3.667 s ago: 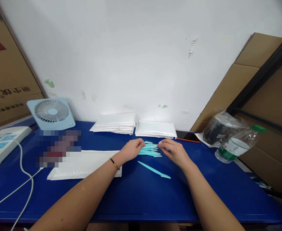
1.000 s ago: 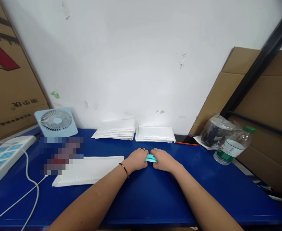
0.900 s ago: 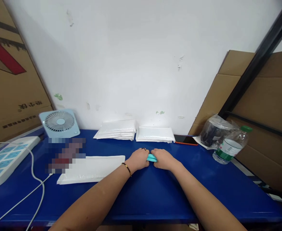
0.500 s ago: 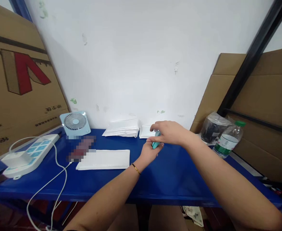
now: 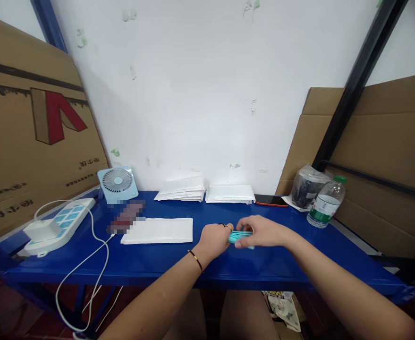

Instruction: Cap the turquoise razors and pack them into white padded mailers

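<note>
A small turquoise object with parallel ridges or layers [image 5: 240,236] is between my hands, low over the front half of the blue table; its exact kind does not show. My left hand [image 5: 213,242], with a bracelet on the wrist, is closed around its left end. The fingers of my right hand [image 5: 264,231] curl over the right end, thumb on the near side. Fingers cover both ends of it. To the left of my left hand lies a flat white padded envelope [image 5: 161,231].
Two stacks of white envelopes, a left stack [image 5: 181,189] and a right stack [image 5: 230,194], rest by the wall. A phone [image 5: 271,201], a bagged dark container [image 5: 304,189] and a bottle [image 5: 326,208] stand rightward. A fan [image 5: 118,182], power strip [image 5: 60,229] and white cable [image 5: 93,222] occupy the left.
Both hands have come down and nearer to me with the turquoise object, which is now held lengthwise from left to right. The right envelope stack and phone are uncovered.
</note>
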`<state>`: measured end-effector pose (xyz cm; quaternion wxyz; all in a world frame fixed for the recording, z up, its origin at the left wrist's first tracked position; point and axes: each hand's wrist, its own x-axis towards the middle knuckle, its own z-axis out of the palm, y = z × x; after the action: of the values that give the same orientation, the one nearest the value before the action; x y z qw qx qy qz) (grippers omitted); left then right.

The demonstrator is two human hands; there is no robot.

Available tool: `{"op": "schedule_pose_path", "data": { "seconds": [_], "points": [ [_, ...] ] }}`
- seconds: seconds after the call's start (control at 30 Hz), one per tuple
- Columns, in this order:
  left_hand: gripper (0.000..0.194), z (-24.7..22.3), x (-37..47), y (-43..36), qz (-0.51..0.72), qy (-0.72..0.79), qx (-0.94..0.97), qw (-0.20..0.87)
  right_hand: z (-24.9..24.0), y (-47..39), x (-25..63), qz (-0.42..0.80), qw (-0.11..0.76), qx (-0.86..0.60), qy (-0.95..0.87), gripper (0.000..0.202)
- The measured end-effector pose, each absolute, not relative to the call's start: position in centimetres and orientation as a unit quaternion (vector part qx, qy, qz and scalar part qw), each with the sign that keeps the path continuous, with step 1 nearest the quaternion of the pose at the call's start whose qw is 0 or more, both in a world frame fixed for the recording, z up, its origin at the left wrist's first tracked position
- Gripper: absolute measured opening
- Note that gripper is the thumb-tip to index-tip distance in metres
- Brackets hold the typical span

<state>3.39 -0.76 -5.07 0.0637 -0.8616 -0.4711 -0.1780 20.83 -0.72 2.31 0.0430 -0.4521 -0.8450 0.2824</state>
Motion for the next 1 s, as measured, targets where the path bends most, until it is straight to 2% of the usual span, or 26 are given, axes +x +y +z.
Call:
{"op": "schedule_pose_path", "data": {
  "seconds": [0.1, 0.17, 0.23, 0.3, 0.37, 0.43, 0.5, 0.57, 0.63, 0.67, 0.73, 0.83, 0.87, 0.97, 1.0],
  "points": [
    [0.015, -3.6, 3.4, -1.8, -0.129, -0.382, -0.902, 0.156, 0.0, -0.9, 20.9, 0.554, -0.054, -0.402, -0.727, 0.042],
    [0.017, -2.8, 3.6, -2.5, -0.11, -0.352, -0.914, 0.169, -1.3, -1.2, 20.2, 0.593, -0.056, -0.41, -0.69, 0.034],
    [0.014, -2.2, 3.5, -3.1, -0.094, -0.383, -0.907, 0.149, -1.7, -1.7, 19.3, 0.467, -0.04, -0.452, -0.759, 0.023],
    [0.016, -1.7, 3.2, -3.3, -0.072, -0.45, -0.884, 0.101, -1.2, -2.4, 18.5, 0.221, -0.013, -0.481, -0.848, 0.013],
    [0.02, -1.2, 2.8, -3.2, -0.034, -0.496, -0.867, 0.038, -0.3, -3.1, 17.9, 0.005, 0.005, -0.481, -0.877, 0.013],
    [0.02, -1.0, 2.3, -3.0, -0.019, -0.506, -0.862, 0.021, 0.5, -3.4, 17.5, -0.071, 0.014, -0.484, -0.872, 0.017],
    [0.016, -1.2, 2.0, -2.9, -0.041, -0.485, -0.871, 0.067, 0.7, -3.2, 17.3, 0.03, 0.001, -0.498, -0.867, 0.015],
    [0.013, -1.6, 1.7, -3.0, -0.073, -0.428, -0.891, 0.133, 0.3, -2.8, 17.3, 0.284, -0.035, -0.489, -0.824, 0.019],
    [0.013, -1.9, 1.5, -3.4, -0.094, -0.352, -0.915, 0.174, -0.6, -2.6, 17.2, 0.556, -0.099, -0.434, -0.702, 0.025],
    [0.015, -2.0, 1.4, -3.7, -0.102, -0.319, -0.924, 0.186, -1.2, -2.7, 17.2, 0.645, -0.115, -0.409, -0.636, 0.026],
    [0.02, -2.1, 1.2, -4.2, -0.108, -0.283, -0.933, 0.192, -2.3, -3.0, 17.0, 0.712, -0.094, -0.403, -0.567, 0.028],
    [0.014, -2.1, 0.0, -4.7, -0.125, -0.32, -0.926, 0.157, -3.3, -3.6, 17.2, 0.654, -0.019, -0.444, -0.613, 0.028],
    [0.023, -2.3, -0.7, -4.7, -0.143, -0.362, -0.911, 0.14, -3.5, -3.7, 17.5, 0.621, -0.018, -0.453, -0.639, 0.029],
    [0.094, -3.3, -3.8, -4.6, -0.172, -0.529, -0.828, 0.07, -3.6, -3.5, 19.0, 0.56, -0.025, -0.471, -0.681, 0.031],
    [0.109, -3.9, -4.8, -4.6, -0.154, -0.572, -0.805, 0.034, -3.6, -3.3, 19.5, 0.554, -0.015, -0.476, -0.682, 0.031]
  ]
}}
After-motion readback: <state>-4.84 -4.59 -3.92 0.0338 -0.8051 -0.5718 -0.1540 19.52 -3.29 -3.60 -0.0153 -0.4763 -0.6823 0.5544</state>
